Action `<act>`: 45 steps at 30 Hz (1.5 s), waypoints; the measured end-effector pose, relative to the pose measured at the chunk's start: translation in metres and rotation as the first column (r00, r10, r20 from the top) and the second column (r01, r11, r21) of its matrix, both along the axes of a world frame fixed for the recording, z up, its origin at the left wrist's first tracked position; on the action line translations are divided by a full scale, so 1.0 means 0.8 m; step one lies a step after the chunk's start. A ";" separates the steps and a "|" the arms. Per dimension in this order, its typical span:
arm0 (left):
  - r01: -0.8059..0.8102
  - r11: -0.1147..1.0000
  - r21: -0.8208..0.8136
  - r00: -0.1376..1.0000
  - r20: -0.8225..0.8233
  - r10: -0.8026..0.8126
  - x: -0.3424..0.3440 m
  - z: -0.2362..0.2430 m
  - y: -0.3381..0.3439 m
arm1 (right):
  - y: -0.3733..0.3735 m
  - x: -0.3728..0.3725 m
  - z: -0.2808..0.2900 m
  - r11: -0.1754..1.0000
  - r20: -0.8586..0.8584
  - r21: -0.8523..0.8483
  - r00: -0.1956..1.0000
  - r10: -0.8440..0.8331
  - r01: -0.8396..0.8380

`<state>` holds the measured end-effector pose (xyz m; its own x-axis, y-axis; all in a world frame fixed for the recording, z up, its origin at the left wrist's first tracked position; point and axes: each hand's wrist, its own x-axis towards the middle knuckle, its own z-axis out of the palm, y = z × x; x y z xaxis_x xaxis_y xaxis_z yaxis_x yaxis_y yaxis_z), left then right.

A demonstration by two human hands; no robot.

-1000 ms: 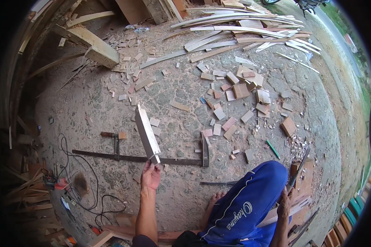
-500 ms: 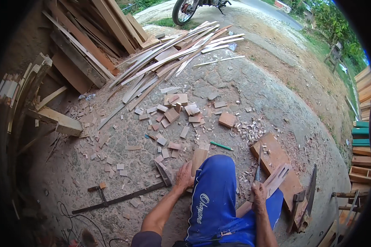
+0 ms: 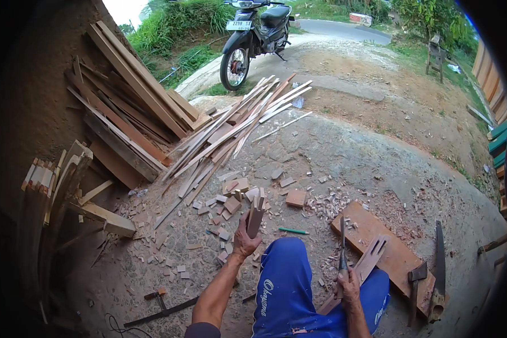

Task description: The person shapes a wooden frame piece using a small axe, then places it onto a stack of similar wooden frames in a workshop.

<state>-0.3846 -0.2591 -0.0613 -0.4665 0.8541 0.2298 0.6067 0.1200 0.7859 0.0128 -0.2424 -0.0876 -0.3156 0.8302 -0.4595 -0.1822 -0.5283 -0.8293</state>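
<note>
My left hand (image 3: 245, 239) grips a short wooden piece (image 3: 256, 217) with a notched, pronged end, held upright beside my left knee. My right hand (image 3: 349, 287) is closed on the wooden handle of a chisel (image 3: 342, 245), its blade pointing up. A slotted board (image 3: 373, 252) lies across my right leg, partly behind that hand. Under it and to the right is a thick brown plank (image 3: 352, 222) with shavings on it. A hammer-like tool (image 3: 417, 274) and a hand saw (image 3: 440, 253) lie on the right, and a green pencil (image 3: 293, 231) lies beyond my knee.
Wooden offcuts (image 3: 228, 208), shavings and a long bar clamp (image 3: 158, 315) lie on the concrete floor (image 3: 377, 158). Long strips (image 3: 236, 124), leaning boards (image 3: 135, 84) and a post (image 3: 115, 225) stand or lie ahead and left. A motorbike (image 3: 253, 39) is parked beyond, near a road.
The view has tilted up toward the motorbike. My left hand has left the pale board it held earlier and now raises the notched piece. My right hand still holds the chisel.
</note>
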 end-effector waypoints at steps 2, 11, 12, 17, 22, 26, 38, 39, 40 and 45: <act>0.121 0.984 0.132 0.984 -0.145 -0.102 0.016 0.048 0.025 | 0.001 0.005 0.000 1.000 0.019 -0.029 1.000 -0.003 0.003; 0.411 0.875 0.256 0.908 -0.027 -0.419 0.129 0.083 0.113 | 0.004 0.049 0.011 0.992 -0.109 -0.098 0.989 -0.095 0.084; 0.394 0.893 0.217 0.895 0.133 -0.427 0.141 0.072 0.121 | 0.004 0.053 0.017 0.994 -0.122 -0.030 0.986 -0.110 0.107; 0.397 0.907 0.143 0.437 0.839 -0.324 0.205 -0.023 0.137 | -0.008 0.068 0.049 0.960 -0.181 0.047 0.947 -0.265 0.278; 0.520 0.849 -0.090 0.402 0.903 -0.151 0.243 -0.119 0.132 | -0.008 0.096 0.060 0.989 0.040 0.032 0.989 -0.146 0.144; 0.565 0.776 -0.280 0.289 0.948 0.132 0.266 -0.139 0.115 | -0.013 0.102 0.049 0.988 0.074 -0.054 0.988 -0.137 0.141; 0.623 0.763 -0.170 0.310 0.950 -0.041 0.259 -0.161 0.126 | -0.003 0.091 0.047 0.995 0.251 -0.035 0.964 -0.085 0.096; 0.588 0.764 -0.267 0.451 0.892 -0.035 0.262 -0.165 0.125 | -0.002 0.093 0.049 0.999 0.333 -0.019 0.943 -0.023 0.031; 0.588 0.767 -0.256 0.559 0.814 -0.157 0.267 -0.169 0.123 | 0.000 0.095 0.050 1.000 0.425 -0.010 0.905 0.026 -0.024; 0.502 0.734 -0.458 0.859 0.364 -0.360 0.281 -0.181 0.120 | 0.004 0.093 0.058 0.845 0.795 0.378 0.600 -0.088 -0.378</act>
<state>-0.1601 -0.1632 -0.2061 0.0041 0.9271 -0.3749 0.5012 0.3225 0.8030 0.0869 -0.2390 -0.0409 -0.1788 0.9716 -0.1550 0.6753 0.0066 -0.7375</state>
